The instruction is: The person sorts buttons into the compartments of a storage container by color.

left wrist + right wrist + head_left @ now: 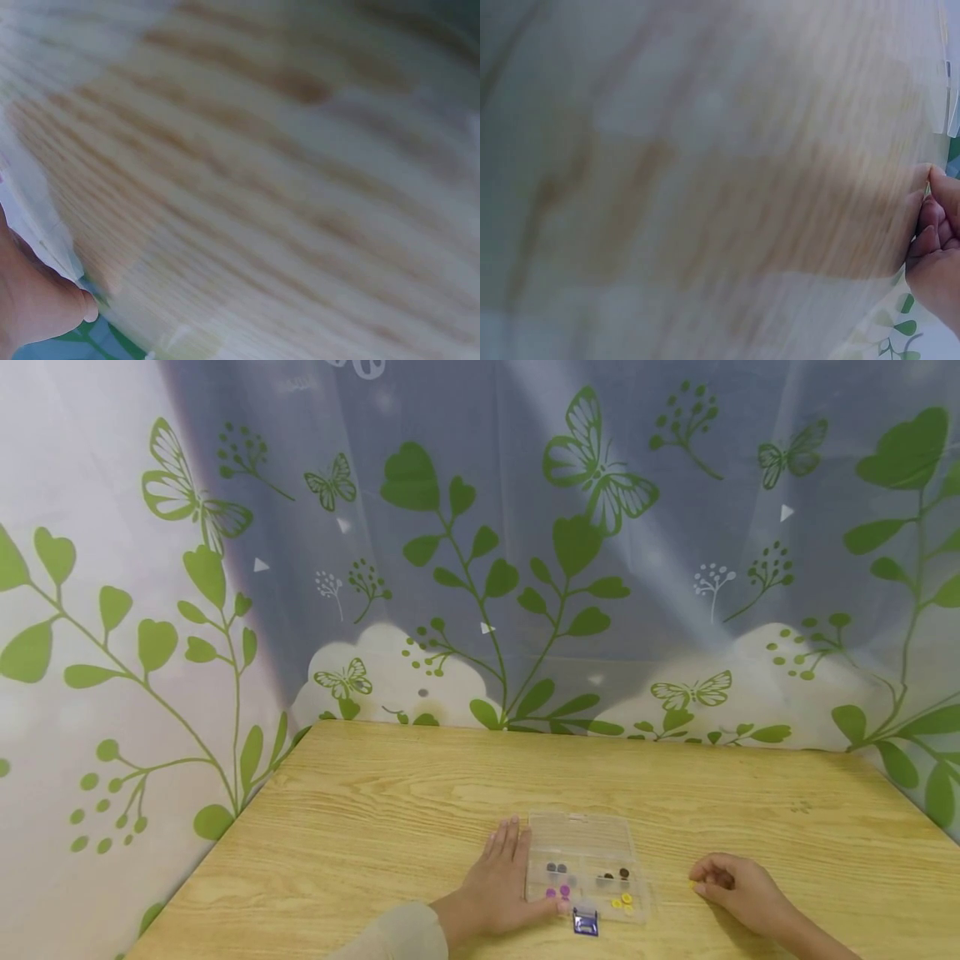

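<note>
A clear plastic compartment box (579, 837) lies on the table with its lid raised. My left hand (498, 885) rests along its left side, fingers extended and thumb by the front edge. In separate compartments are grey buttons (557, 867), purple buttons (564, 890), dark buttons (624, 873) and yellow buttons (627, 899). To the right of the box, my right hand (738, 889) pinches a small yellow button (692, 884) between thumb and forefinger, mostly hidden by the fingertips. In the right wrist view the hand (937, 225) appears at the right edge.
A small blue square piece (586, 922) with a pale centre sits at the box's front edge. The wood-grain table (375, 827) reaches back to a curtain (465, 527) printed with green leaves and butterflies, which also hangs on the left.
</note>
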Demonstrator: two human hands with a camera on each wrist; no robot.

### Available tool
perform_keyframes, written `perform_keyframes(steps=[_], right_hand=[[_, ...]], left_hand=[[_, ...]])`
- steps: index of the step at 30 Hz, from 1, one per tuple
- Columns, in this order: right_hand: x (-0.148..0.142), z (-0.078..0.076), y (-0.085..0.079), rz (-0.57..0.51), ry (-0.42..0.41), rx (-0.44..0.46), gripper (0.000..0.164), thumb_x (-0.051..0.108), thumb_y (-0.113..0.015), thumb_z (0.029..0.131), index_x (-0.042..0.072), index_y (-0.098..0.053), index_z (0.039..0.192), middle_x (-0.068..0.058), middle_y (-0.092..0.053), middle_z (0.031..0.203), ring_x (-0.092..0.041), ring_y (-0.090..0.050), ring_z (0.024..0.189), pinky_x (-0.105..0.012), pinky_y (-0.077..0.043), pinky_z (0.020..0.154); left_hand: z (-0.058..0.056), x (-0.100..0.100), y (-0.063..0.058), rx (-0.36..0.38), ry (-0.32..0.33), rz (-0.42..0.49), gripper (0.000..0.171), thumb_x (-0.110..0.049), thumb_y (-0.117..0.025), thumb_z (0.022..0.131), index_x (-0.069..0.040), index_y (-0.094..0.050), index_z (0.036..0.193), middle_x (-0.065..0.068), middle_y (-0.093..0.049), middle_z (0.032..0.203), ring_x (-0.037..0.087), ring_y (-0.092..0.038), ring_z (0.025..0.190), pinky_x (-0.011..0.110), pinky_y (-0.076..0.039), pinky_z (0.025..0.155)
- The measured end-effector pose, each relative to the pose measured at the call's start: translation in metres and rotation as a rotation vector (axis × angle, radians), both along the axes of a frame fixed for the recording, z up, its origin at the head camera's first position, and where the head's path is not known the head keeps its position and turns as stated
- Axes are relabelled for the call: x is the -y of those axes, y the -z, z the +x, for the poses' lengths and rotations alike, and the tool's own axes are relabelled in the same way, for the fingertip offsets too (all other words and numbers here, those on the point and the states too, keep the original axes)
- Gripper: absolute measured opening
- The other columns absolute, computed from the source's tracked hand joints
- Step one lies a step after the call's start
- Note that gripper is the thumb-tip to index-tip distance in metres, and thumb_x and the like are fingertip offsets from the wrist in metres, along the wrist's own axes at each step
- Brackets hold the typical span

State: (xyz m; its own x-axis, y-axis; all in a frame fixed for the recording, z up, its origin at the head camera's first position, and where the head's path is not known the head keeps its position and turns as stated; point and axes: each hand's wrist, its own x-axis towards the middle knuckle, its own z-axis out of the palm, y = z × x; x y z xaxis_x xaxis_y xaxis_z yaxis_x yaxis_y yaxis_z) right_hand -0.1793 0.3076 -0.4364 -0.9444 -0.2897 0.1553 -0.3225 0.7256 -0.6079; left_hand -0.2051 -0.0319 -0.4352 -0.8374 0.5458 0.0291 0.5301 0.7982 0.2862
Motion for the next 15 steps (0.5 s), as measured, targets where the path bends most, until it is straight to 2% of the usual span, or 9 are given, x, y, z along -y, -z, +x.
perform_keyframes(steps=[4, 15], right_hand=[[-0.0003, -0.0008, -0.0007, 0.013, 0.025, 0.035, 0.010, 0.007, -0.062, 0.086, -0.001, -0.062, 0.091, 0.004, -0.057, 0.077, 0.007, -0.040, 0.064, -0.015, -0.042, 0.055], [0.0023, -0.0003, -0.0014, 0.030, 0.036, 0.022, 0.008, 0.007, -0.063, 0.085, 0.001, -0.060, 0.087, 0.004, -0.052, 0.072, 0.006, -0.038, 0.061, -0.016, -0.039, 0.052]], left_hand=[[-0.0001, 0.0000, 0.0001, -0.006, 0.006, 0.003, 0.104, -0.075, -0.037, 0.082, 0.003, -0.014, 0.147, 0.026, -0.010, 0.153, 0.036, -0.011, 0.143, 0.043, -0.017, 0.117], [0.0009, 0.0001, -0.0007, 0.001, 0.001, -0.012, 0.104, -0.075, -0.037, 0.081, 0.002, -0.013, 0.147, 0.026, -0.009, 0.153, 0.036, -0.011, 0.143, 0.043, -0.018, 0.117]])
